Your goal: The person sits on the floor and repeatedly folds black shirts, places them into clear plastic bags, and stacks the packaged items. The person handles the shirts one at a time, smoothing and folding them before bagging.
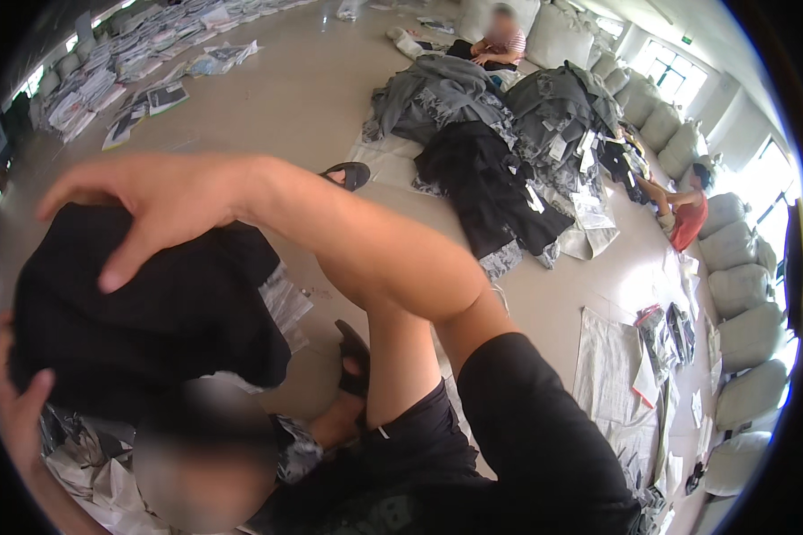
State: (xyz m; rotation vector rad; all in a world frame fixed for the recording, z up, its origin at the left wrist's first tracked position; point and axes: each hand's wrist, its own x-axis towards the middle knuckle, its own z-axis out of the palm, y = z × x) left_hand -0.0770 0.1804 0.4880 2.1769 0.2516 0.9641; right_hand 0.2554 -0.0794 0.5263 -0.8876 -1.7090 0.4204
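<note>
A folded piece of black clothing [161, 312] is held up at the left, its exact kind hidden by the folds. My right hand [165, 201] reaches across from the right and curves over its upper edge, thumb on the near face and fingers over the far side. Low on the left edge, my left hand [22, 392] grips the same cloth, its thumb showing and part of its fingers hidden. Clear plastic packaging [285, 308] sticks out past the garment's right side. More crumpled plastic and pale wrapping [98, 473] lies below my left hand.
Heaps of grey [437, 94] and black clothes [486, 183] with white tags lie ahead. Two people sit beyond, one in a striped top [507, 43], one in red [690, 218]. White sacks [745, 334] line the right wall. Flat packages [80, 107] cover the far left floor.
</note>
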